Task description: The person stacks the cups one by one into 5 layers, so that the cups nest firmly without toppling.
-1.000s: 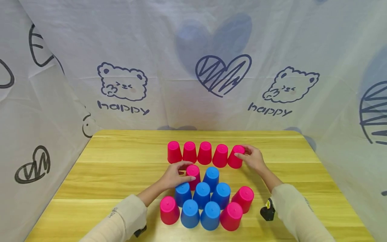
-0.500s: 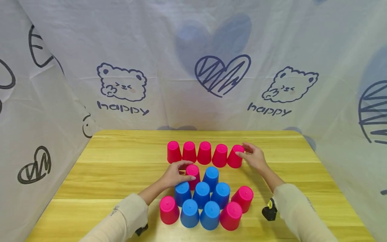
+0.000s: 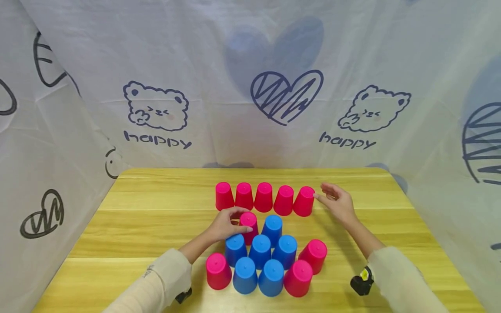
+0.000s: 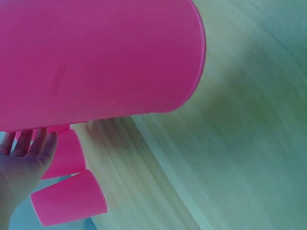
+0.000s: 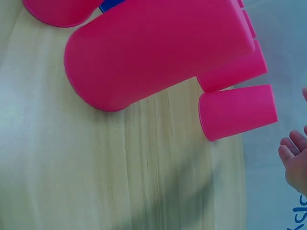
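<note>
My left sleeve (image 3: 156, 278) lay at the left over the wooden table (image 3: 101, 226), with a white cloth (image 3: 219, 143) drawn with bears and hearts hanging behind. The front-left pink cup (image 3: 218, 271) stood upside down near my cuff. Past it, my left hand (image 3: 224, 225) gripped the inner pink cup (image 3: 249, 224) near its top, thumb in front and fingers behind; that cup was mouth down too, between the back row of five pink cups (image 3: 264, 198) and the middle row of three blue cups (image 3: 260, 252). Further right, level with the cup I held, stood the rear blue cup (image 3: 272, 230). Two front blue cups (image 3: 245, 276) continued the near row, which ended in the front-right pink cup (image 3: 298, 278); the side pink cup (image 3: 313, 256) stood just behind that one. At the right, my right hand (image 3: 338, 205) held nothing: its fingers were relaxed and parted, just beside the row's last pink cup (image 3: 304, 202), and whether my thumb tip touched it I couldn't tell.
</note>
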The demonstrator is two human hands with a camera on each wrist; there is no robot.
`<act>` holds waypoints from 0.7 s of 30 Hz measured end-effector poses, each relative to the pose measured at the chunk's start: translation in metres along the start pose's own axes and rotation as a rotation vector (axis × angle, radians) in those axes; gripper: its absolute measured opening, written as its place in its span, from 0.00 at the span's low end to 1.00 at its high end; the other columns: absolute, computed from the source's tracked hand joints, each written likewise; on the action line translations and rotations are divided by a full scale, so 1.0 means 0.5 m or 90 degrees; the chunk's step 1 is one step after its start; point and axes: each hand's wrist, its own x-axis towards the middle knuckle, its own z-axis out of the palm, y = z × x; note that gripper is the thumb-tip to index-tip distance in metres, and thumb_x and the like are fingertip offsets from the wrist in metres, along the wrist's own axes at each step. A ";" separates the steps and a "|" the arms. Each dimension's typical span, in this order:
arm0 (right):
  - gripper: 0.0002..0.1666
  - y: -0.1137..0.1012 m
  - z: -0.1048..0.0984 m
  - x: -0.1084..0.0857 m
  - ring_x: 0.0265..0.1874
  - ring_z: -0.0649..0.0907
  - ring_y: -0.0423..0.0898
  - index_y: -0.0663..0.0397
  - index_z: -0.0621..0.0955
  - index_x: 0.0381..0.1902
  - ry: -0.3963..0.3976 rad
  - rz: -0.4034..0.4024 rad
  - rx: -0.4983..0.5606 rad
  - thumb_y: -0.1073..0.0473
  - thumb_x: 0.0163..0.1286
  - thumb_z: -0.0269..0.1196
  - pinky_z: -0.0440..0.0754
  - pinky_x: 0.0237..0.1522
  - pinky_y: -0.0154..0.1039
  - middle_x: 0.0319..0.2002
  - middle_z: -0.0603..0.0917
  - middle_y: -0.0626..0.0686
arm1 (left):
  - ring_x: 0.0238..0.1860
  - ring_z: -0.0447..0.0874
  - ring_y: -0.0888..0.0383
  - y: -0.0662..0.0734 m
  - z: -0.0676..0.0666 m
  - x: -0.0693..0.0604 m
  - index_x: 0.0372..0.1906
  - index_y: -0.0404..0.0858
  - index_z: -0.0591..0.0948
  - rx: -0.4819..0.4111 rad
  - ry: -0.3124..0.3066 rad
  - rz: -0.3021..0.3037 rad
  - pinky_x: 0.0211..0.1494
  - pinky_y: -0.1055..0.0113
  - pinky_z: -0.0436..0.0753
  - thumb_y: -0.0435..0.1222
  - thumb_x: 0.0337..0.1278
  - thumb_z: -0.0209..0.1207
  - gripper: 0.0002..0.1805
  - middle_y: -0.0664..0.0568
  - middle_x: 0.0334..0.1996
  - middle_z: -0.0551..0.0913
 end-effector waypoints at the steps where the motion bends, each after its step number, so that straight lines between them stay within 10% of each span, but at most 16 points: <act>1: 0.31 -0.001 -0.002 -0.003 0.59 0.73 0.58 0.68 0.70 0.60 -0.004 -0.004 -0.001 0.57 0.62 0.63 0.71 0.62 0.43 0.59 0.73 0.66 | 0.50 0.79 0.48 0.000 0.000 -0.001 0.55 0.38 0.75 -0.001 0.000 0.003 0.45 0.58 0.84 0.37 0.43 0.69 0.29 0.45 0.48 0.80; 13: 0.27 -0.004 -0.010 -0.050 0.47 0.77 0.25 0.70 0.73 0.56 -0.042 -0.062 0.035 0.61 0.62 0.63 0.75 0.51 0.21 0.56 0.75 0.70 | 0.51 0.78 0.47 0.002 0.000 -0.003 0.56 0.38 0.75 -0.014 -0.004 -0.004 0.46 0.57 0.84 0.36 0.44 0.69 0.29 0.44 0.49 0.80; 21: 0.26 -0.002 -0.004 -0.089 0.45 0.78 0.26 0.71 0.74 0.55 -0.062 -0.072 0.052 0.61 0.61 0.64 0.76 0.48 0.20 0.52 0.79 0.65 | 0.52 0.78 0.48 -0.001 0.000 0.000 0.56 0.39 0.74 -0.009 -0.007 -0.016 0.46 0.57 0.84 0.37 0.43 0.69 0.30 0.46 0.49 0.80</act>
